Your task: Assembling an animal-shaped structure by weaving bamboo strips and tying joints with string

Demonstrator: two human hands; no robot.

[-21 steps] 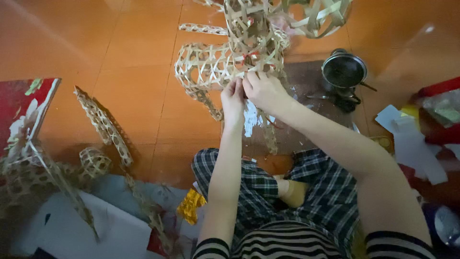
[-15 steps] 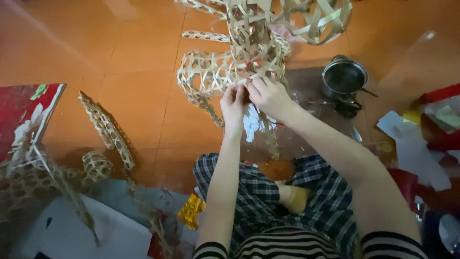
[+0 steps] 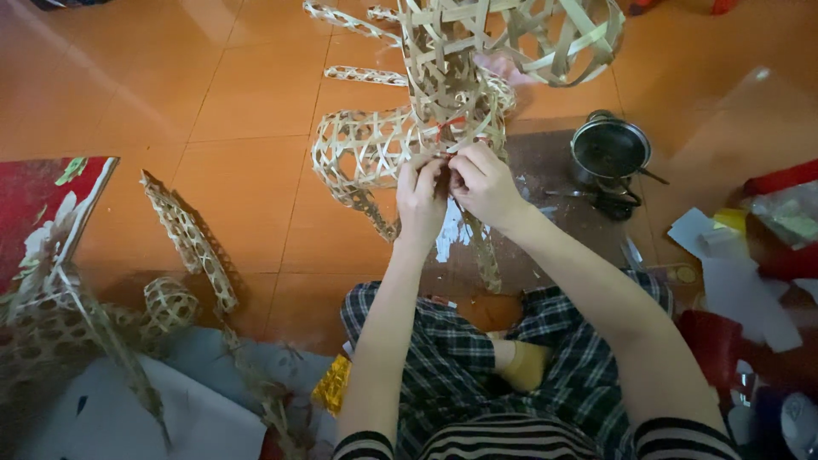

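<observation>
A large woven bamboo frame [image 3: 443, 94] of open lattice stands on the orange tiled floor in front of me. Both hands meet at its lower part. My left hand [image 3: 421, 198] pinches a strip of the weave with its fingers together. My right hand [image 3: 483, 181] grips the frame right beside it, thumb against a thin red tie [image 3: 452, 128] wound on the lattice. My crossed legs in checked trousers [image 3: 460, 349] lie below my arms.
A small black pot [image 3: 608, 151] with scissors [image 3: 612, 201] beside it sits on a dark mat at the right. Red and white paper scraps [image 3: 737, 281] lie far right. Loose woven bamboo pieces [image 3: 186, 238] and a small woven ring [image 3: 169, 303] lie at the left, by a red printed sheet [image 3: 43, 204].
The view has shifted slightly, so the frame and hands sit lower in the picture. Both hands stay together on the same spot of the weave, fingers working slightly.
</observation>
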